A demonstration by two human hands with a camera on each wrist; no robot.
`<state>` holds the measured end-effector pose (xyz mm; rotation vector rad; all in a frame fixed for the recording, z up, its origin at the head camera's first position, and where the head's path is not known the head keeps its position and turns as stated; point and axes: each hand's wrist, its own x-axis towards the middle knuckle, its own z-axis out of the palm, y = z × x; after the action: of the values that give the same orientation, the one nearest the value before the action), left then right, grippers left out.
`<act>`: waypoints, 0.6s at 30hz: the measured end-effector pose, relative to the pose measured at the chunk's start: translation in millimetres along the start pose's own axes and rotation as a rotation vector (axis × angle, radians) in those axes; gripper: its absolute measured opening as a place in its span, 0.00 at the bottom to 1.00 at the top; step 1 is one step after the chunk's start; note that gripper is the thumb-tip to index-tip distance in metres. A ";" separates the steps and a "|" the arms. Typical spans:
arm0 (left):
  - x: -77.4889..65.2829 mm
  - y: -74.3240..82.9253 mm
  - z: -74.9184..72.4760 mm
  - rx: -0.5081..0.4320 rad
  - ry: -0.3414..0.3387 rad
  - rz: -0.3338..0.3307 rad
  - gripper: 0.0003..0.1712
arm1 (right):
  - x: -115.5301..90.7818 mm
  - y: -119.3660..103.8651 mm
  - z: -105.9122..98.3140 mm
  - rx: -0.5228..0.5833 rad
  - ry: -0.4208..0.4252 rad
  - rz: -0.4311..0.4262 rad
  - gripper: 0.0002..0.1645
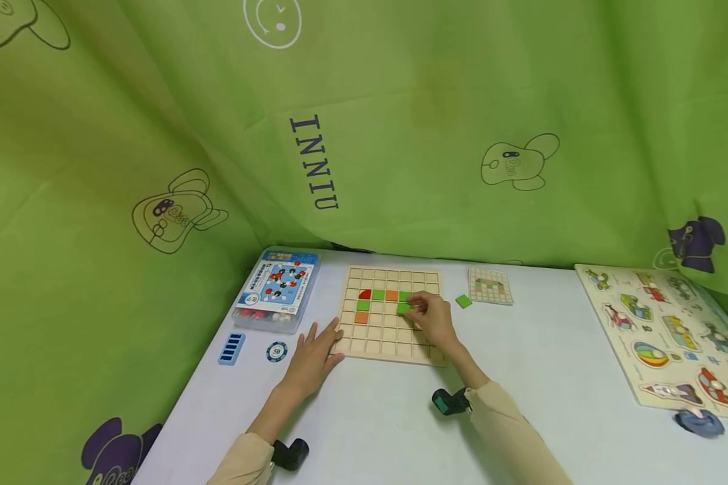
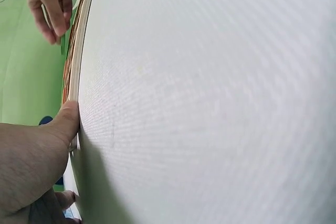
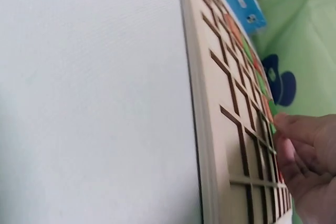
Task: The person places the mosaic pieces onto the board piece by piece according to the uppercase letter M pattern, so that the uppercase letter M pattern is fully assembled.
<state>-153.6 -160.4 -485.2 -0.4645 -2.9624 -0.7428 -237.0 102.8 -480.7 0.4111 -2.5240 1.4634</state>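
Note:
A wooden grid board (image 1: 381, 349) lies on the table with several coloured tiles in its cells. They include a red rounded tile (image 1: 365, 294), an orange tile (image 1: 361, 317) and a green tile (image 1: 379, 295). My right hand (image 1: 435, 322) is over the board's right half, pinching a green square tile (image 1: 403, 309) between thumb and fingers. In the left wrist view the right hand (image 2: 52, 3) has a green edge below its fingertips. My left hand (image 1: 311, 356) rests at the board's left edge, fingers spread; its thumb (image 2: 67, 119) touches the board's side.
Right of the board are a loose green tile (image 1: 464, 301) and a pattern card (image 1: 490, 286). A molecule-model box (image 1: 277, 289), a blue striped block (image 1: 232, 349) and a round chip (image 1: 276, 351) lie left. A picture puzzle board (image 1: 631, 350) lies far right.

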 end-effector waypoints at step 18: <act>0.4 0.1 -0.6 0.002 0.001 0.002 0.25 | 10.4 -7.3 16.1 -0.012 -0.045 0.012 0.16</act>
<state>-153.9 -160.5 -484.6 -0.4675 -2.9608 -0.7402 -244.8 83.8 -479.6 0.4321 -2.5733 1.4586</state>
